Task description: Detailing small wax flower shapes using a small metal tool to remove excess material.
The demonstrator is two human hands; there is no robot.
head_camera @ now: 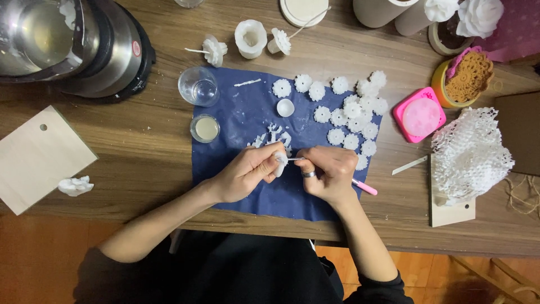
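Trimming looks to be the step in hand: a small white wax piece (280, 164) is pinched in the closed fingers of the left hand (247, 173) over the blue cloth (236, 186) on the table (140, 152), while a pink-handled tool (364, 187) is gripped by the right hand (329, 174), its metal tip set against the piece. Finished white wax flowers (351, 112) are spread over the cloth's far right part, with shavings (270, 137) just beyond the hands. Light, steady strokes are judged to be called for next, since the thin wax could easily be chipped.
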